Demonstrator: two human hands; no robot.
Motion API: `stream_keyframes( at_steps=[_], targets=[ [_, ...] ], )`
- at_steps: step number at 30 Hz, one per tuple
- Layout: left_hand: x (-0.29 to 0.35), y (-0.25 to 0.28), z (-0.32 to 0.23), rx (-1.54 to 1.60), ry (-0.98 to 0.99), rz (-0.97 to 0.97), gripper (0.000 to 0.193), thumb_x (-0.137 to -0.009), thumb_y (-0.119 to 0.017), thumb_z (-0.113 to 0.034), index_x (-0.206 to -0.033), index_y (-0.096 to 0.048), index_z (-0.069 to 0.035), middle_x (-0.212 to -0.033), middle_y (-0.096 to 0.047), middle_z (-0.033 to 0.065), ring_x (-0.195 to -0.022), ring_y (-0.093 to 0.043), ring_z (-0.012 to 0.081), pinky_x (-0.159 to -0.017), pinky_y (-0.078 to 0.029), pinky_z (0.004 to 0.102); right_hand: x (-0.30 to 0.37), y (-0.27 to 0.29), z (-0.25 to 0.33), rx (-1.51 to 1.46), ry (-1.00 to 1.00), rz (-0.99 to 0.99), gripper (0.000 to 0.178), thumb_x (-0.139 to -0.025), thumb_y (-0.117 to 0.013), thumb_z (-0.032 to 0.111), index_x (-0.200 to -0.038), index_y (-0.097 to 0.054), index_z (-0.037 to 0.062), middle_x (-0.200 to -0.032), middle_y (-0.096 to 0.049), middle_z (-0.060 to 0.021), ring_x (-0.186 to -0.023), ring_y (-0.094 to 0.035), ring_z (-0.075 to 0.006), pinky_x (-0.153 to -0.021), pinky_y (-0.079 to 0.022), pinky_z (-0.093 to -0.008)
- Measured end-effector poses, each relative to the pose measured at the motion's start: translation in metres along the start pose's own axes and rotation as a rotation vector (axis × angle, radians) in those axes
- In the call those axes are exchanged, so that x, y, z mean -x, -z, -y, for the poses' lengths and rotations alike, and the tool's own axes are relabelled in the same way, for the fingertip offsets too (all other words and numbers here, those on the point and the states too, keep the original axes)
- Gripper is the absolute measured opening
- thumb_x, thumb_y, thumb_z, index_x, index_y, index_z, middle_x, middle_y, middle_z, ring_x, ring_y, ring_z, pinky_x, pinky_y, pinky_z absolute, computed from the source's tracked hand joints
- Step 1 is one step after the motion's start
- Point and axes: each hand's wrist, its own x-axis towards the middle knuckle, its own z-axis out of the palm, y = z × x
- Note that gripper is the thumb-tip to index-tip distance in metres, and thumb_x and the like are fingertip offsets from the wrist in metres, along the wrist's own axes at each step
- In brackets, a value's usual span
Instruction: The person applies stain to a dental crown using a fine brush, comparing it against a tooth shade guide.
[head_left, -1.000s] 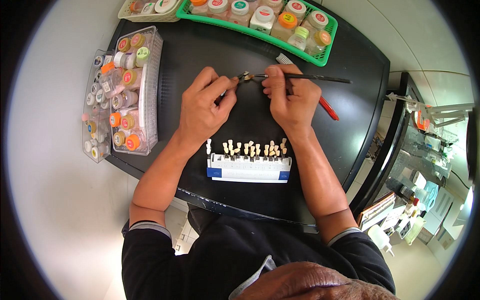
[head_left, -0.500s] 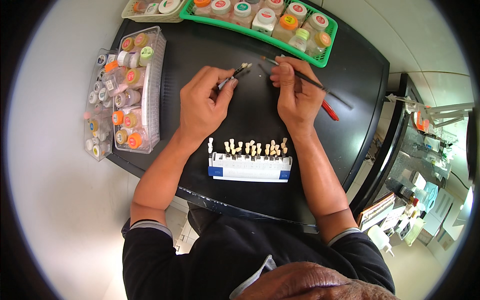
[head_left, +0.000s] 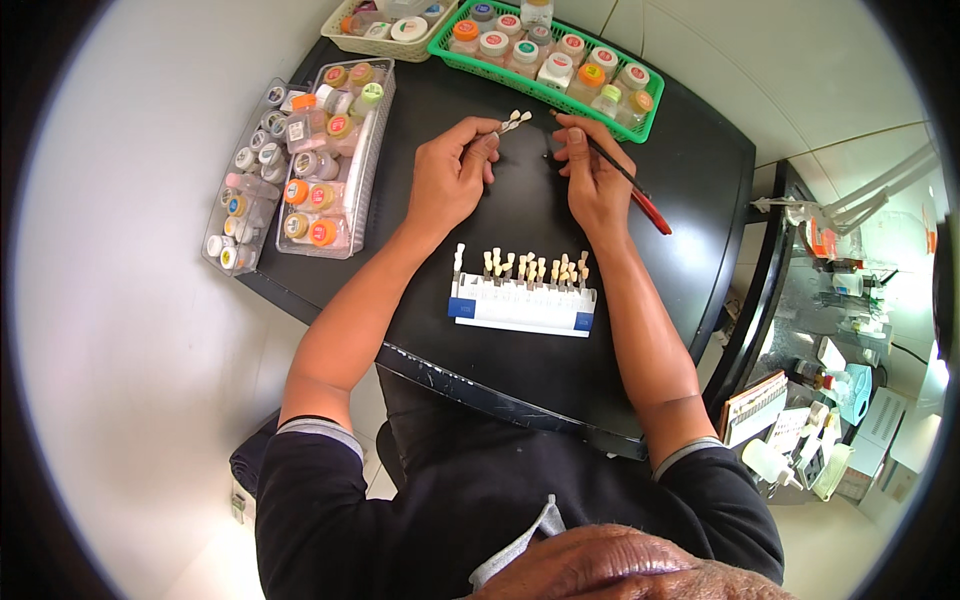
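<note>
A black counter [head_left: 690, 225] carried everything. At its far side sat a green basket [head_left: 500, 76] of capped jars; a clear basket [head_left: 369, 165] of jars stood to the left. Nearer lay a white rack [head_left: 520, 306] bearing tooth-shaped tabs. The left hand [head_left: 450, 175] and right hand [head_left: 597, 188] were apart beyond it. The right fingers were closed around a slim dark brush [head_left: 617, 165], which looked light, stiff-shafted and best gripped near its soft tip. A red pen-like tool [head_left: 651, 213] lay beside that wrist. Smallest, between the hands, were pale tooth-shaped pieces [head_left: 517, 119], pinched by the left fingers. They seemed light, hard, smooth and chippable, better held by their thin stems than their pale ends.
</note>
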Motion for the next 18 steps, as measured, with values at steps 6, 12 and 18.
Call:
stream_keyframes(
  at_steps=[6, 12, 18],
  targets=[
    [-0.005, 0.003, 0.002, 0.027, 0.026, 0.023, 0.019, -0.114, -0.062, -0.011, -0.122, -0.076, -0.001, -0.082, -0.063, 0.0006, -0.065, -0.055, 0.0058, -0.059, -0.046, 0.0245, 0.001, 0.003, -0.003, -0.012, -0.06, 0.017, 0.027, -0.116, -0.064, 0.025, -0.127, -0.077, 0.0039, -0.097, -0.077, -0.0076, -0.08, -0.069, -0.0106, -0.068, -0.056, -0.0272],
    [-0.003, 0.01, 0.0, 0.011, -0.009, 0.023, 0.019, -0.115, -0.06, -0.011, -0.117, -0.075, -0.001, -0.08, -0.061, 0.0003, -0.063, -0.054, 0.0058, -0.058, -0.045, 0.0245, 0.001, 0.002, -0.006, 0.011, -0.063, 0.025, 0.026, -0.116, -0.064, 0.026, -0.126, -0.077, 0.0059, -0.096, -0.077, -0.006, -0.077, -0.068, -0.0093, -0.066, -0.055, -0.0261],
    [-0.001, 0.013, 0.0, 0.007, -0.037, 0.009, 0.018, -0.115, -0.06, -0.012, -0.116, -0.075, -0.001, -0.08, -0.062, 0.0005, -0.064, -0.055, 0.0056, -0.058, -0.045, 0.0245, -0.001, 0.004, -0.01, -0.047, -0.07, 0.023, 0.027, -0.115, -0.064, 0.025, -0.128, -0.077, 0.0048, -0.098, -0.078, -0.0058, -0.078, -0.069, -0.009, -0.065, -0.055, -0.026]
  ],
)
